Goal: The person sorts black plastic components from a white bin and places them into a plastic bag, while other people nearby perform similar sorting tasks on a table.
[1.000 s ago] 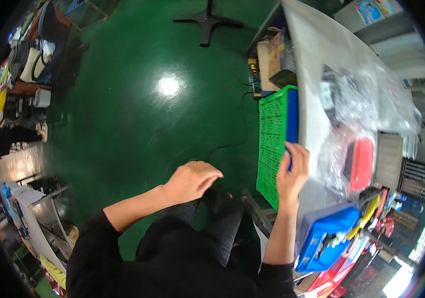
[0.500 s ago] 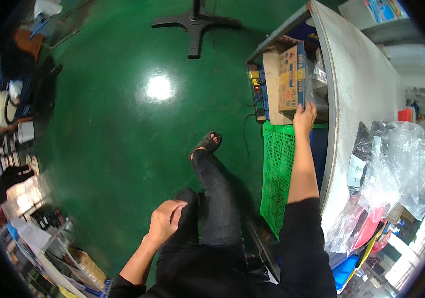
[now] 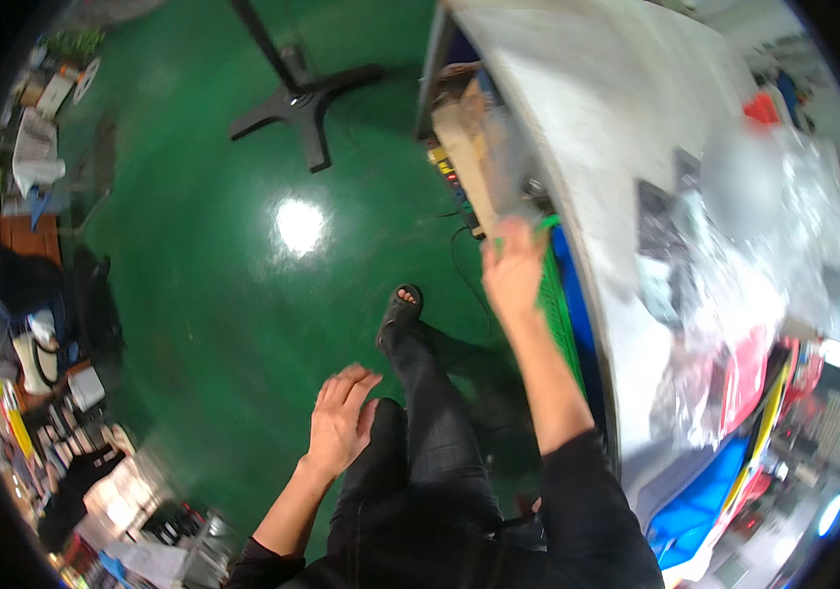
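Note:
Over my left thigh hangs my left hand (image 3: 343, 420), fingers stretched out and nothing in it. My right hand (image 3: 515, 273) is out in front, smeared by motion, so its fingers cannot be made out. It is nearest to the green plastic crate (image 3: 564, 314) beneath the table's edge. Just beyond it, under the tabletop, stand a tan cardboard flap (image 3: 463, 162) and a blurred cardboard box (image 3: 487, 123), partly hidden by the table.
A pale table (image 3: 577, 128) runs along my right, with clear plastic bags (image 3: 734, 294) on it. A black stand with a crossed foot (image 3: 307, 103) rises from the green floor (image 3: 234, 324) ahead. A power strip (image 3: 447, 175) lies by the cardboard. Cluttered shelves line the left.
My right hand has come away from the cardboard box and moved left and nearer. My left hand's fingers have spread out. The view has turned to the right.

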{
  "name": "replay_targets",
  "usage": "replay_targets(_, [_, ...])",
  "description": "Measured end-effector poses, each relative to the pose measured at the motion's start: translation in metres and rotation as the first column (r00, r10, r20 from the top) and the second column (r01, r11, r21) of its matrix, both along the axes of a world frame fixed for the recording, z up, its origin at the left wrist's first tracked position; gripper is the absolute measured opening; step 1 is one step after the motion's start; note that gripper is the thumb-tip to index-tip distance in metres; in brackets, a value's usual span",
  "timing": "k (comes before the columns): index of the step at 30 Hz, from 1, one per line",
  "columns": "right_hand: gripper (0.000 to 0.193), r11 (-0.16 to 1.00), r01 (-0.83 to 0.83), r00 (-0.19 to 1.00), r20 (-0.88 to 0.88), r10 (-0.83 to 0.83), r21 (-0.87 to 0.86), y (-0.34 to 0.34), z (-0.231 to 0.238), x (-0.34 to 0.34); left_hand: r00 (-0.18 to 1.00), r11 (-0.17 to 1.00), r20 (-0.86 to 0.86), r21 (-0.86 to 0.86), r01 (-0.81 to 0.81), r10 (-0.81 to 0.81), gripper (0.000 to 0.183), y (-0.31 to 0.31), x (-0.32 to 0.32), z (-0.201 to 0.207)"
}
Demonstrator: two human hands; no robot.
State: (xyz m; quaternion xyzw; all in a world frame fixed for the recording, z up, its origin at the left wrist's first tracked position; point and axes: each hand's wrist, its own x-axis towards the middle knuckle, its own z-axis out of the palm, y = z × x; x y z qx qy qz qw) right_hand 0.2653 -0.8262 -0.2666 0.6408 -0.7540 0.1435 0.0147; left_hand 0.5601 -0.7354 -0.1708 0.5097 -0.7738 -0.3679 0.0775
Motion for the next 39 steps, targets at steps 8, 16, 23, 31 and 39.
replay_targets(8, [0.037, 0.988, 0.148, 0.362, 0.932, -0.019, -0.037, 0.344, 0.247, 0.039, 0.751, 0.714, -0.204, 0.231, 0.661, -0.629, 0.032, 0.126, -0.113, 0.115])
replay_targets(16, [0.017, 0.635, 0.743, 0.233, 0.806, -0.545, 0.214, 0.687, 0.342, 0.054, 0.442, 0.277, -0.502, 0.37, 0.887, -0.744, 0.014, 0.373, -0.24, 0.213])
replay_targets(23, [0.014, -0.018, 0.984, -0.18, 0.971, -0.157, 0.179, 0.862, 0.341, 0.067, -0.096, 0.037, -0.473, -0.265, 0.964, -0.876, 0.039, 0.575, -0.304, 0.247])
replay_targets(31, [0.012, -0.025, 0.996, -0.09, 0.994, -0.062, 0.089, 1.01, 0.319, -0.01, 0.17, -0.179, -0.61, 0.468, 0.866, -0.774, 0.026, 0.771, -0.378, 0.218])
replay_targets(39, [0.018, -0.006, 0.975, -0.215, 0.949, 0.231, 0.223, 1.099, 0.29, -0.075, 0.245, -0.209, -0.584, 0.601, 0.771, -0.773, 0.025, 0.852, -0.45, 0.191])
